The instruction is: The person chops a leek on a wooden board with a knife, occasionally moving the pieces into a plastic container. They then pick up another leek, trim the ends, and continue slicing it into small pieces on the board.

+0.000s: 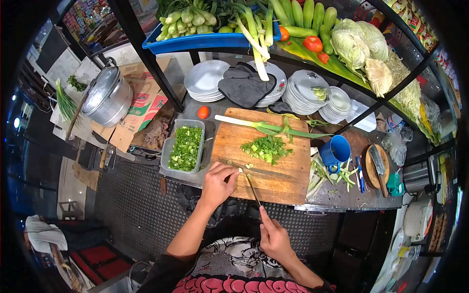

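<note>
**Work Position, Left to Right**

At far left, a lidded metal pot (105, 100) stands on cardboard. To its right, on the table (373, 199), a clear container (166, 155) holds chopped greens (185, 146). A tomato (203, 112) sits just beyond the container's far corner. A stack of plates (207, 78) stands behind the tomato.

The left hand (218, 184) is over the near left part of the wooden cutting board (293, 191). Its fingers are bent and drawn close together. A small pale piece (240, 170) shows at their tips; whether it is gripped cannot be told.

The knife (253, 189) lies to the right of the pale piece, with its blade angled toward the far left and its tip over the board. Beyond the tip, a heap of cut leaves (267, 149) occupies the middle of the board. A leek (244, 121) lies across the far side, its green end extending past the right edge.

The right hand (274, 238) is located at the near edge of the board. Its fingers are closed around the knife handle.

To the right of the board, a blue mug (335, 149) stands beside vegetable trimmings (318, 176). Farther right, a cleaver (376, 160) rests on a round wooden board (384, 172).
</note>
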The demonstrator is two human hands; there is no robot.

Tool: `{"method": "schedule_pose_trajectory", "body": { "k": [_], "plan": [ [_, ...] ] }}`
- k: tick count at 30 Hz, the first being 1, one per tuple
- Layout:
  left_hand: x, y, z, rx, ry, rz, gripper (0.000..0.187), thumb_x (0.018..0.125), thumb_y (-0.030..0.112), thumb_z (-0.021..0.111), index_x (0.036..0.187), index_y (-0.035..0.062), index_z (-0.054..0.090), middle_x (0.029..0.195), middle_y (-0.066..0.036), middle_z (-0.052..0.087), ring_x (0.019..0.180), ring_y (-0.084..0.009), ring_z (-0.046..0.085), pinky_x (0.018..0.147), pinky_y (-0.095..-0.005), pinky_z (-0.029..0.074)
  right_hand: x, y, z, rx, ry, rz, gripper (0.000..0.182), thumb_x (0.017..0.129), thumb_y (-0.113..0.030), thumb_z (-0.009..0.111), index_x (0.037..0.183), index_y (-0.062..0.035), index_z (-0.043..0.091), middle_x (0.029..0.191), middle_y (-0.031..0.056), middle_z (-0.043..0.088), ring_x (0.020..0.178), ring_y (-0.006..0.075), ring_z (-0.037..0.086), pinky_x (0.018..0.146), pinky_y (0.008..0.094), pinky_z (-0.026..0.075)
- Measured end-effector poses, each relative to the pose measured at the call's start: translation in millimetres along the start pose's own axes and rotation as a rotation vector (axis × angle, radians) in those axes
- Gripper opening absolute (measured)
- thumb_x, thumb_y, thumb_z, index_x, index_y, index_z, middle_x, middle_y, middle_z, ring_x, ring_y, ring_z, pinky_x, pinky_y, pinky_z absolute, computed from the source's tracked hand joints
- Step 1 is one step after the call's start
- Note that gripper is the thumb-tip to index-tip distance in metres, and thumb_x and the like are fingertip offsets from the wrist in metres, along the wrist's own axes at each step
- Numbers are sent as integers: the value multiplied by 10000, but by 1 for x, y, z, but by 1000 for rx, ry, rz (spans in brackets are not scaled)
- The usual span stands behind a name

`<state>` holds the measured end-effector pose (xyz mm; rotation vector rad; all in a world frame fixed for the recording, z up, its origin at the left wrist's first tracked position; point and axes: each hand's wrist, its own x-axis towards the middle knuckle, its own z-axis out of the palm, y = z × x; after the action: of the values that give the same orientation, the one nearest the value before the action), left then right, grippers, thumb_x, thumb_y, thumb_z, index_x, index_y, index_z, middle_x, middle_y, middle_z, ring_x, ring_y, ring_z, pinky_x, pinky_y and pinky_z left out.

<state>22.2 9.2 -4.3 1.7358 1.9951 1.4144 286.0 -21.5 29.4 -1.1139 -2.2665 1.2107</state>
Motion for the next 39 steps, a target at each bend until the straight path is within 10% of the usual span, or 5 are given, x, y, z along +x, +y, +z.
{"method": "schedule_pose_trajectory", "body": {
  "k": [11,30,39],
  "plan": [
    [1,0,1,1,14,16,78,837,-28,783,913,-17,794,933,-141,774,864,-334,696,806,-407,578,68,-20,16,-115,-29,-9,711,977,-24,577,1653,-70,361,1204,405,651,897,548,698,811,576,584],
    [-1,3,0,17,31,-1,90,834,-21,779,923,-16,793,939,-126,766,878,-321,683,816,-407,570,14,2,9,19,19,-21,685,1002,-71,590,1658,-129,403,822,229,597,611,444,633,610,544,550],
    [-1,-2,1,14,26,8,68,832,-23,789,899,-19,779,916,-130,758,875,-340,678,816,-420,565,65,-28,15,-161,-64,27,710,983,-38,576,1658,-75,359,1249,399,643,867,523,714,788,555,604]
  ]
}}
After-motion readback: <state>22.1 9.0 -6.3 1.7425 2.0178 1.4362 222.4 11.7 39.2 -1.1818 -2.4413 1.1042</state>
